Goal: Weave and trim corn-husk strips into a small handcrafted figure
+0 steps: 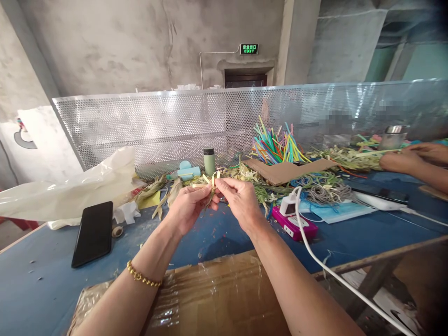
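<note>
My left hand [189, 205] and my right hand [240, 198] meet above the blue table [42, 275]. Both pinch a small bundle of pale yellow and green leaf strips [212, 184] between thumbs and fingertips. The strip ends stick up above my fingers. A gold bead bracelet [142, 277] sits on my left wrist. Behind my hands lies a heap of similar dried leaf strips [245, 175].
A black phone [94, 232] lies left, beside a crumpled plastic sheet [70, 189]. A taped cardboard box [210, 298] is under my forearms. A pink device [294, 224] with white cable, coloured sticks [276, 144], a green flask [209, 161] and another person's hands [413, 158] are right. A perforated metal screen [157, 126] runs behind.
</note>
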Tool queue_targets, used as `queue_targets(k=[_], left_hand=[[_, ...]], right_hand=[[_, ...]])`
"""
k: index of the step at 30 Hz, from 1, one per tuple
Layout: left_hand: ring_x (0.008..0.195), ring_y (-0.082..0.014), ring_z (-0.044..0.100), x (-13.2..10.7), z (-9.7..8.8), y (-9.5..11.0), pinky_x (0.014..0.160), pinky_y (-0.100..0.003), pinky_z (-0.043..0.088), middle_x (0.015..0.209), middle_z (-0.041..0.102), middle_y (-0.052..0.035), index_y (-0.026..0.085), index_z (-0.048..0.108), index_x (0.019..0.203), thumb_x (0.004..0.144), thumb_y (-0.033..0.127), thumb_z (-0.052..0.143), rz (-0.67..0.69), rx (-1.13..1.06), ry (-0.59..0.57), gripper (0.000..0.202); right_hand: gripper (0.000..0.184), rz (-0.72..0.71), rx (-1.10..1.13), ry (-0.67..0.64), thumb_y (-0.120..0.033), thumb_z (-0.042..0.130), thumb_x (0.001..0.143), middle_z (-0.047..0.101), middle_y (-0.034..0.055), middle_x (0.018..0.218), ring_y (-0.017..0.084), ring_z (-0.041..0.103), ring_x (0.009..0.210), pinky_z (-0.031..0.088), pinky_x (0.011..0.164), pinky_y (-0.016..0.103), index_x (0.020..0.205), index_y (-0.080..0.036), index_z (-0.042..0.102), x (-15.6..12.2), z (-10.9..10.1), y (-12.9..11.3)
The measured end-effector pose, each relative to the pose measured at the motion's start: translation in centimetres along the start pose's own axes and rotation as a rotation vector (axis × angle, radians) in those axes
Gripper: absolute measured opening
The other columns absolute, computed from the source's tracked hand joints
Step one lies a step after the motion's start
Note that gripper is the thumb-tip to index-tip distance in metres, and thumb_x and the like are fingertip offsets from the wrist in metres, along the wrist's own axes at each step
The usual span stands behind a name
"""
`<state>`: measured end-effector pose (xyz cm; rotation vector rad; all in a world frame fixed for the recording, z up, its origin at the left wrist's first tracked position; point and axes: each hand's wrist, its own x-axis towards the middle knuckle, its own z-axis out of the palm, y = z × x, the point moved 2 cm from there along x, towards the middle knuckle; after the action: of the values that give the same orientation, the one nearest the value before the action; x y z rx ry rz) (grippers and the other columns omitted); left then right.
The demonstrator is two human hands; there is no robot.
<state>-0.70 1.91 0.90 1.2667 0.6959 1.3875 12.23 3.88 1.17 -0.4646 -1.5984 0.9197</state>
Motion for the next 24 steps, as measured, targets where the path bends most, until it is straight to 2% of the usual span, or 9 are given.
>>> queue_targets(k=[5,9,13,17,19,22,24], left_hand=[[0.053,-0.0138,0.055,-0.2,0.3,0.1,0.059,-0.029,0.042,0.056,0.064,-0.0059,0.012,0.070,0.059,0.079,0.032,0.069,0.139,0.297,0.027,0.028],[0.051,-0.0128,0.053,-0.2,0.3,0.3,0.059,-0.029,0.040,0.052,0.061,-0.0050,0.014,0.066,0.050,0.080,0.034,0.067,0.204,0.454,0.039,0.036],[0.051,-0.0128,0.054,0.0,0.1,0.0,0.056,-0.028,0.040,0.057,0.064,-0.0057,0.012,0.070,0.058,0.079,0.034,0.069,0.160,0.375,0.016,0.031],[0.063,-0.0151,0.061,0.0,0.3,-0.3,0.064,-0.029,0.045,0.075,0.070,-0.0084,0.010,0.074,0.081,0.076,0.028,0.073,0.086,0.196,-0.128,0.018],[0.070,-0.0175,0.065,-0.1,0.4,-0.3,0.070,-0.032,0.047,0.082,0.071,-0.0102,0.010,0.074,0.090,0.075,0.025,0.074,0.047,0.144,-0.176,0.021],[0.067,-0.0189,0.066,-0.2,0.4,-0.2,0.069,-0.033,0.048,0.078,0.071,-0.0114,0.009,0.073,0.084,0.076,0.026,0.074,0.006,0.145,-0.162,0.020],[0.062,-0.0182,0.066,-0.2,0.2,-0.2,0.064,-0.032,0.047,0.073,0.070,-0.0107,0.008,0.072,0.076,0.076,0.028,0.073,0.004,0.173,-0.130,0.020]], right_hand=[[0.041,-0.089,-0.377,0.097,-0.039,0.051,0.092,0.055,-0.0003,0.052,0.012,0.049,0.052,0.037,0.055,0.025,0.057,-0.017,0.056,-0.2,-0.4,0.0],[0.042,-0.132,-0.501,0.087,-0.035,0.048,0.094,0.057,0.0016,0.057,0.014,0.050,0.058,0.038,0.061,0.026,0.057,-0.017,0.057,-0.3,-0.1,-0.2],[0.043,-0.118,-0.490,0.066,-0.038,0.045,0.095,0.053,0.0006,0.056,0.012,0.045,0.056,0.035,0.056,0.025,0.057,-0.018,0.052,-0.2,-0.2,-0.1],[0.037,-0.087,-0.453,0.111,-0.035,0.053,0.089,0.046,-0.0024,0.052,0.010,0.040,0.051,0.030,0.050,0.024,0.056,-0.018,0.046,0.2,-0.9,0.4],[0.038,-0.072,-0.421,0.142,-0.034,0.055,0.087,0.042,-0.0037,0.050,0.009,0.038,0.049,0.028,0.047,0.024,0.055,-0.019,0.043,0.4,-1.1,0.5],[0.040,-0.057,-0.363,0.159,-0.037,0.055,0.087,0.040,-0.0042,0.047,0.009,0.038,0.047,0.029,0.045,0.024,0.053,-0.019,0.043,0.3,-1.2,0.3],[0.040,-0.030,-0.318,0.105,-0.041,0.053,0.088,0.044,-0.0033,0.048,0.010,0.042,0.047,0.032,0.045,0.024,0.056,-0.019,0.048,0.2,-1.0,0.0]])
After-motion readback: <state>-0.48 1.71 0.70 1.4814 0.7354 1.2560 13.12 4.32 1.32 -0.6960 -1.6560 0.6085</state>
